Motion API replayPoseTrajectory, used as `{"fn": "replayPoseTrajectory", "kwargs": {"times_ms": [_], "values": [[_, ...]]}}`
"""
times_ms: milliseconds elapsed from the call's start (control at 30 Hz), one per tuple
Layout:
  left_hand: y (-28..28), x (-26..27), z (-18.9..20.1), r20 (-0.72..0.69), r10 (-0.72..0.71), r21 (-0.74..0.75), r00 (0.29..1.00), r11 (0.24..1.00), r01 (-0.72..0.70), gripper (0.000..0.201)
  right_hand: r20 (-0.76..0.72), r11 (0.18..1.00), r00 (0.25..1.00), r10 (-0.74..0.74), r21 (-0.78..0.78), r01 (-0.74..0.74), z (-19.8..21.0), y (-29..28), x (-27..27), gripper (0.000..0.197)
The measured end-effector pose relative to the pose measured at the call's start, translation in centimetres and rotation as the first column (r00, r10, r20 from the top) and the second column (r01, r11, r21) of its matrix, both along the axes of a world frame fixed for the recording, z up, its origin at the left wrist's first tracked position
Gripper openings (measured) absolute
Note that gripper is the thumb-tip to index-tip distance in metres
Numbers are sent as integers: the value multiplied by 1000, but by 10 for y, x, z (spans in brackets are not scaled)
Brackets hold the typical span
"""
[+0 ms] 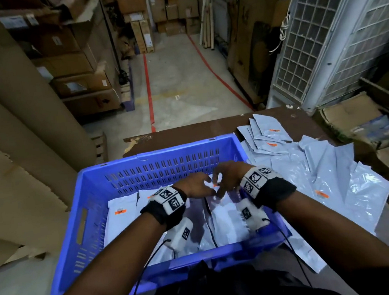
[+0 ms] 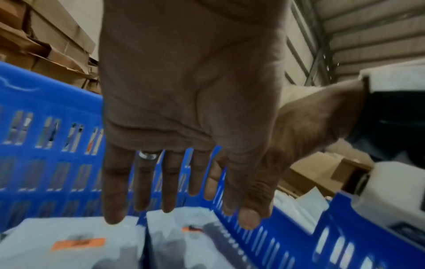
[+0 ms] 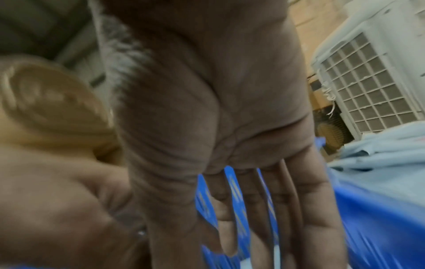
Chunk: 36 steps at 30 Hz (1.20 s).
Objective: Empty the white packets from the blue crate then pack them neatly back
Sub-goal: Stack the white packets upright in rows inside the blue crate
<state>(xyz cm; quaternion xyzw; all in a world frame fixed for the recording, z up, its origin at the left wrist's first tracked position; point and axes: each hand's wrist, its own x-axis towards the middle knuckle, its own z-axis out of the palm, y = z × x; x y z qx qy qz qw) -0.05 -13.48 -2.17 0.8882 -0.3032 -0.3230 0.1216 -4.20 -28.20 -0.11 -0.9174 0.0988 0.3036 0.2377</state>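
Both your hands are over the blue crate (image 1: pixel 94 206), which sits at the near left of the brown table (image 1: pixel 187 130). Your left hand (image 1: pixel 196 185) hangs above the packets in the crate (image 1: pixel 124 217); the left wrist view shows its fingers (image 2: pixel 115 191) straight and slightly spread, holding nothing. Your right hand (image 1: pixel 230 176) is just beside it, fingertips nearly meeting the left's; the right wrist view is blurred but shows its fingers (image 3: pixel 306 205) extended and close together, nothing gripped. Several white packets lie flat in rows on the crate floor, orange labels up. The loose packets (image 1: pixel 322 167) lie overlapping on the table, from the crate's right side to the table's right edge.
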Motion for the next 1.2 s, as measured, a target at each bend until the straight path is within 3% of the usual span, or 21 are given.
{"fn": "replayPoseTrajectory", "kwargs": {"times_ms": [233,367,700,900,1200], "values": [[-41,-16,28,-31,133,-419,991,898,-134,8,199,960,956,-213,227,166,35,-68,-38,45],[-72,-27,37,-102,115,-516,988,843,-151,27,235,886,896,-376,375,274,40,-110,-72,36],[-162,-27,36,-153,67,-539,986,831,-140,30,121,800,826,-551,360,481,-15,-198,-102,32],[-208,-8,30,-69,115,-451,991,882,-134,44,193,749,748,-635,390,536,-37,-243,-82,27],[-249,34,6,-4,208,-371,978,908,-195,57,334,761,690,-642,385,522,-45,-300,-13,22]]}}
